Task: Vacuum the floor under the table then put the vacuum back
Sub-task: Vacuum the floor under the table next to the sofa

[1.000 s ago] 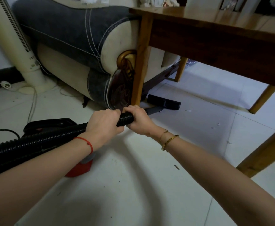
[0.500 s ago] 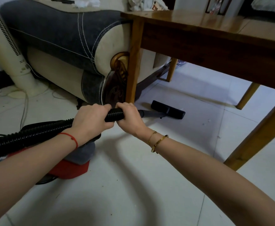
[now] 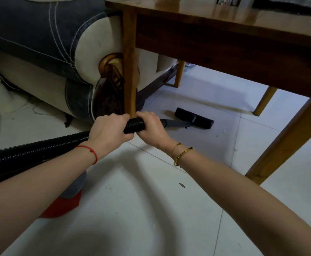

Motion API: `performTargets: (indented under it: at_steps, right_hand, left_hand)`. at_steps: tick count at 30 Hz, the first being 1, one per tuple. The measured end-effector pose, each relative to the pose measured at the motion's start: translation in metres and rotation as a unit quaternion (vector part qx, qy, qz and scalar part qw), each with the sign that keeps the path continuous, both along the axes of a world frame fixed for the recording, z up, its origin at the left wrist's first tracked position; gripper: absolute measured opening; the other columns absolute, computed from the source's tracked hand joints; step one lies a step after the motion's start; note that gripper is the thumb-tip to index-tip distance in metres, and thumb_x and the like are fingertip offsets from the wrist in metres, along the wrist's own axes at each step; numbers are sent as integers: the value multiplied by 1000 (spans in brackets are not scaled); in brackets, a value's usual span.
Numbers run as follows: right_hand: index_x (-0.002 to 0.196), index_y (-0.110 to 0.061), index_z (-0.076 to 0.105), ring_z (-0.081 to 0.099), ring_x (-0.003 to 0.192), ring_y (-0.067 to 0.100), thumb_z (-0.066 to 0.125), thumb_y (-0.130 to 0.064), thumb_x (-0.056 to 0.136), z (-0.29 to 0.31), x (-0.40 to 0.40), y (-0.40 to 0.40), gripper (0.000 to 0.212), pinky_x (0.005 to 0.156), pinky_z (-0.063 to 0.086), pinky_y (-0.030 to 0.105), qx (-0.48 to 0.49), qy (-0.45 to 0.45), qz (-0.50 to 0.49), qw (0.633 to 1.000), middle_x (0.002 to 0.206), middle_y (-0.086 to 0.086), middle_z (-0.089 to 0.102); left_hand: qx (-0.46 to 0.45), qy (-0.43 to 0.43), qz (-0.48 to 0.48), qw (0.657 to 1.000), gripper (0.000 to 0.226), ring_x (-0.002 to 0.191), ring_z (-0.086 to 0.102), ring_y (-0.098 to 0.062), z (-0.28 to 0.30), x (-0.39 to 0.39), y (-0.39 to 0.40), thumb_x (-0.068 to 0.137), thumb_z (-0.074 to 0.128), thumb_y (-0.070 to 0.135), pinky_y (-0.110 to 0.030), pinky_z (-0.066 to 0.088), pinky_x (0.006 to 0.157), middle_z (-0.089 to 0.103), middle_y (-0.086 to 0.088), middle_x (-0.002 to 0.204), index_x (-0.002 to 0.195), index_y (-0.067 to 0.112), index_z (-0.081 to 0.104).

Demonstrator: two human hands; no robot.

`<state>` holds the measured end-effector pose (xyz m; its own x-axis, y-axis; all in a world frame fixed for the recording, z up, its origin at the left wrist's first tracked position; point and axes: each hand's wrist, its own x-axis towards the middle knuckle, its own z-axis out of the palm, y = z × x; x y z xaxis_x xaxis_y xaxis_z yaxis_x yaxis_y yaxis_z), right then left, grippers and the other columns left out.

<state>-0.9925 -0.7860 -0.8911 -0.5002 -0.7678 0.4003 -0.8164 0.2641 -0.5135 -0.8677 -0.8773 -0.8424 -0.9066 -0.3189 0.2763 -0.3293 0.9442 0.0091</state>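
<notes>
While both hands grip the ribbed black hose (image 3: 40, 149), the left hand (image 3: 109, 131) wraps it just behind the right hand (image 3: 151, 129), a short bare stretch between them. Grey wand (image 3: 176, 123) runs forward to the black floor head (image 3: 194, 118), flat on the white tile floor (image 3: 151, 209) under the wooden table (image 3: 224, 36). Red vacuum body (image 3: 62, 206) sits below the left forearm. Sofa (image 3: 40, 43) behind the table leg.

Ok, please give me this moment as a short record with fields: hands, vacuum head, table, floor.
left hand: left hand grips the black ribbed vacuum hose
right hand: right hand grips the same hose, further forward
vacuum head: flat black floor nozzle lies on the floor under the table
table: brown wooden table
floor: pale tiled floor, small debris visible
</notes>
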Motion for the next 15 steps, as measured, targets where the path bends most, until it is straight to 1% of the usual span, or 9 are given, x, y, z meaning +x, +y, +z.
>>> performTargets:
  at_steps: [3,5,7,10,12,15]
  right_hand:
    - [83,-16,58,51,79,22,62,-8,77,-5,-24,1,11,76,44,36,22,6,5,1000,80,4,60]
    - [86,-15,60,52,80,22,62,-8,77,-9,-40,1,11,76,44,35,32,9,8,999,82,4,60]
    - [82,-16,58,51,78,21,62,-7,78,-14,-55,0,11,76,45,36,36,8,10,999,80,3,59]
    - [76,-20,49,50,74,21,63,-6,77,-20,-76,-1,20,75,45,40,34,13,9,999,74,1,55]
    - [76,-21,47,50,74,21,63,-5,75,-24,-88,-2,23,76,45,41,33,20,17,999,72,0,53]
    - [78,-22,47,52,75,23,63,-2,73,-32,-106,-2,27,79,45,43,30,27,29,999,73,-3,52]
  left_hand:
    - [18,0,4,1000,22,58,57,-17,-6,-22,1,86,58,39,-27,36,52,58,5,69,98,21,57]
    - [25,-1,7,1000,22,58,58,-19,-10,-36,1,85,58,38,-28,38,53,59,4,70,97,20,57]
    - [32,-5,10,999,22,60,60,-21,-15,-52,1,86,58,38,-28,41,54,60,3,71,97,19,57]
    - [34,-11,19,999,22,62,58,-21,-22,-75,3,87,57,37,-29,39,56,59,1,73,97,17,57]
    - [31,-22,26,999,22,64,57,-23,-27,-88,5,88,56,36,-29,37,58,57,0,74,97,16,55]
    - [31,-31,31,999,24,73,63,-26,-34,-107,7,88,57,36,-29,37,58,63,-4,82,100,15,57]
